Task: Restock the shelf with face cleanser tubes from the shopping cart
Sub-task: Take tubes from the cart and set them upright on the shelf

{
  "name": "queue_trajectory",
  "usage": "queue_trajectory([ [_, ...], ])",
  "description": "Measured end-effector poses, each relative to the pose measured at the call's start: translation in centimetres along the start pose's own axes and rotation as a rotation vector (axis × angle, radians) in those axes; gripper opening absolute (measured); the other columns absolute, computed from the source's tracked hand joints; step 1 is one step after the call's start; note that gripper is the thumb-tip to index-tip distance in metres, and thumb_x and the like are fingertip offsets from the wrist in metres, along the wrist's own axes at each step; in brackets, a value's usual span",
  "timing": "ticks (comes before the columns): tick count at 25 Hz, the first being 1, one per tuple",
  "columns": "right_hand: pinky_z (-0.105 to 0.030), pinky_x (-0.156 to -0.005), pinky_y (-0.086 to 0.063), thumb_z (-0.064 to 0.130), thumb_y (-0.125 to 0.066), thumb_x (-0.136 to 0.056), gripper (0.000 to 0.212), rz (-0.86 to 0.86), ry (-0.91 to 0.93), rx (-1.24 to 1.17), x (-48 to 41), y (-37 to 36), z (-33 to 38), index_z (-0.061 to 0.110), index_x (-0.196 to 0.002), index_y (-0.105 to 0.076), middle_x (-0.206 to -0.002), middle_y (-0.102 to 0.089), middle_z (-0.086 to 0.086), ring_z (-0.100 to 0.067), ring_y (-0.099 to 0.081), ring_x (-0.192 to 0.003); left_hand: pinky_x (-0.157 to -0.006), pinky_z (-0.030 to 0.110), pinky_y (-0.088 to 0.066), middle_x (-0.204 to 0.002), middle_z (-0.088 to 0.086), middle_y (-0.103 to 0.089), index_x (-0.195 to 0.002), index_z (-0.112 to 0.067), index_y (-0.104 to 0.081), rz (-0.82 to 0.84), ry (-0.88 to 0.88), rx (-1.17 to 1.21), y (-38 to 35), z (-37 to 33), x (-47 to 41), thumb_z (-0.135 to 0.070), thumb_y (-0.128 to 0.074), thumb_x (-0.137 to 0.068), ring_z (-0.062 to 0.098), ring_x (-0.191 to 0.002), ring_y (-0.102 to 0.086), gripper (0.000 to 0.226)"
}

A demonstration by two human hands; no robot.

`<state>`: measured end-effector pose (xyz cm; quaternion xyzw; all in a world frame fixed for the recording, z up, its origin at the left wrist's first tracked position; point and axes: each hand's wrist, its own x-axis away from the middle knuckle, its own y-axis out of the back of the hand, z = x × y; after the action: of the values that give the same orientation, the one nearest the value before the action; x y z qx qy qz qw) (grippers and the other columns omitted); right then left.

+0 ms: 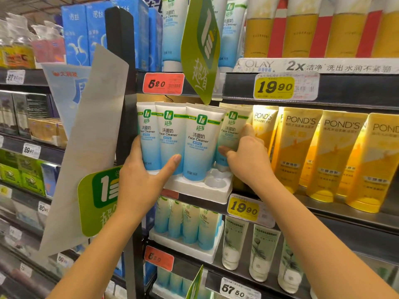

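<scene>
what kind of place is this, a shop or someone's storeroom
Almost certainly a shop, likely a supermarket skincare aisle: printed price tags on the shelf edges, rows of identical face cleaner tubes and Pond's tubes, and a green promo sign hanging out over them.

On the middle shelf at the centre of the frame, the tubes stood in their tray with my hands on either side.

Three face cleanser tubes (169,137) stood side by side in the tray (190,192) on the middle shelf, just right of the upright post (127,83). My left hand (140,180) gripped the two leftmost from the left. My right hand (248,158) held a fourth tube (230,130), tilted, over the tray's right end, with the Pond's tubes (295,143) just beside it on the right. A price tag (163,83) sat above, and a second tray of tubes (185,227) on the shelf below.
</scene>
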<state>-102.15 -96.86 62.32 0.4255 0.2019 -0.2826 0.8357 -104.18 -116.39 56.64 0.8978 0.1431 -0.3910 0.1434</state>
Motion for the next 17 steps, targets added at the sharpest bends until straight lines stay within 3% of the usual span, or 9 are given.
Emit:
queue_trajectory([
  [6,-0.029,-0.076,-0.044,0.017,-0.066,-0.086,0.048,-0.027,-0.008,0.037,0.7,-0.5,0.0,0.013,-0.125,-0.038,-0.122,-0.054,-0.011,-0.03,-0.054,-0.11,-0.098,0.024,-0.042,-0.145,-0.002,-0.039,-0.146,-0.028,-0.022,-0.041,0.01,0.019,-0.4,0.4,0.9,-0.06,-0.063,-0.068,0.007,-0.126,-0.04,0.093],
  [8,-0.031,-0.08,-0.048,0.017,-0.065,-0.087,0.048,-0.016,-0.018,0.016,0.9,-0.4,0.1,0.012,-0.127,-0.039,-0.124,-0.054,-0.012,-0.029,-0.055,-0.11,-0.103,0.014,-0.032,-0.149,0.0,-0.032,-0.147,-0.026,-0.02,-0.032,-0.056,-0.027,-0.3,0.3,1.5,-0.056,-0.062,-0.071,0.001,-0.13,-0.03,0.093],
  [10,-0.029,-0.08,-0.049,0.021,-0.063,-0.089,0.047,-0.002,-0.011,-0.022,1.1,-0.3,0.2,0.012,-0.128,-0.039,-0.126,-0.055,-0.011,-0.028,-0.055,-0.113,-0.108,0.018,-0.025,-0.155,-0.001,-0.022,-0.15,-0.027,-0.013,0.035,-0.097,-0.081,-0.1,0.3,2.0,-0.06,-0.063,-0.067,0.001,-0.136,-0.021,0.102],
  [13,-0.028,-0.079,-0.05,0.027,-0.06,-0.091,0.044,-0.009,0.005,-0.006,2.5,-0.3,0.0,0.012,-0.129,-0.042,-0.126,-0.058,-0.009,-0.027,-0.058,-0.113,-0.111,0.026,-0.018,-0.159,-0.004,-0.011,-0.151,-0.031,-0.003,0.118,-0.103,-0.153,0.2,0.6,1.9,-0.068,-0.063,-0.054,0.0,-0.14,-0.011,0.119],
  [17,-0.021,-0.078,-0.049,0.026,-0.057,-0.092,0.036,-0.13,0.149,-0.037,5.7,0.5,-1.1,0.016,-0.127,-0.051,-0.113,-0.065,-0.001,-0.017,-0.063,-0.1,-0.111,0.029,-0.017,-0.16,-0.007,-0.009,-0.151,-0.033,-0.003,0.108,-0.061,-0.123,-0.8,0.9,1.5,-0.067,-0.063,-0.052,0.0,-0.141,-0.008,0.121],
])
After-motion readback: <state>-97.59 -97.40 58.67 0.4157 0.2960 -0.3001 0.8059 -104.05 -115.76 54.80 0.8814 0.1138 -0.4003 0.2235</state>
